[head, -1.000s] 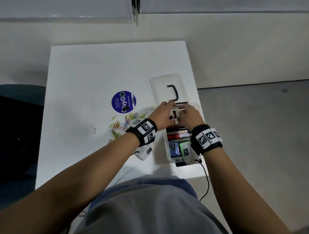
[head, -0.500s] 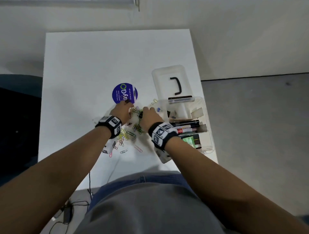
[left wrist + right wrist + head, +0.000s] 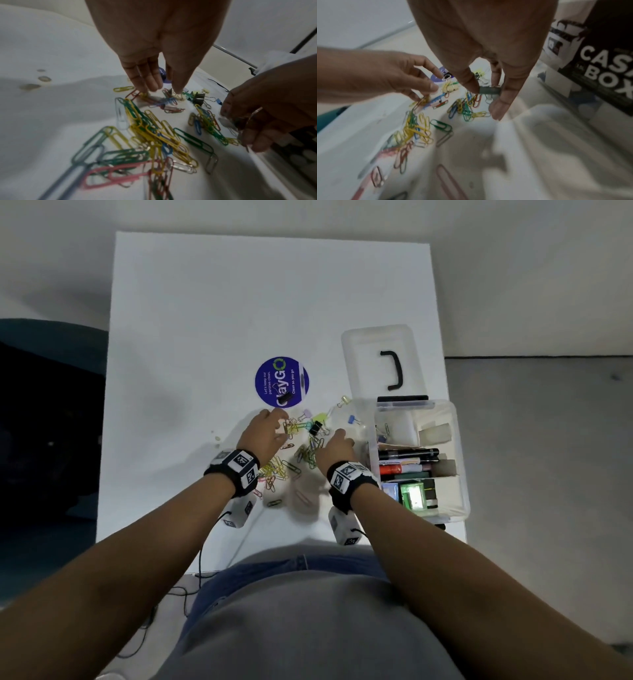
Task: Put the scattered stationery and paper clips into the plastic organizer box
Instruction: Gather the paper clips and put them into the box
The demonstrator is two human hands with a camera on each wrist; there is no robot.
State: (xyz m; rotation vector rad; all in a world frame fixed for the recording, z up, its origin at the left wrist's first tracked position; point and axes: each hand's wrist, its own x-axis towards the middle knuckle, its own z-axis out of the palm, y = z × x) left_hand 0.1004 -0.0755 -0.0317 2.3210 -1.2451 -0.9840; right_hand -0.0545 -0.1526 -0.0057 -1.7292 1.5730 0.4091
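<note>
Reaching into the paper clips point(image 3: 279, 470) strewn on the table point(image 3: 205, 320) just left of the organizer box point(image 3: 459, 474), my left hand point(image 3: 265, 436) pinches a few with curled fingers; my right hand point(image 3: 337, 448) clamps a grey binder clip point(image 3: 488, 90). Tangled clips could drag neighbours along and drop short of the rim. Markers point(image 3: 407, 454) and small packs already fill the box's near compartments.

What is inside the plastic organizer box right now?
The organizer box holds markers, small boxes and a few clips. The right hand hides its near-left corner.
</note>
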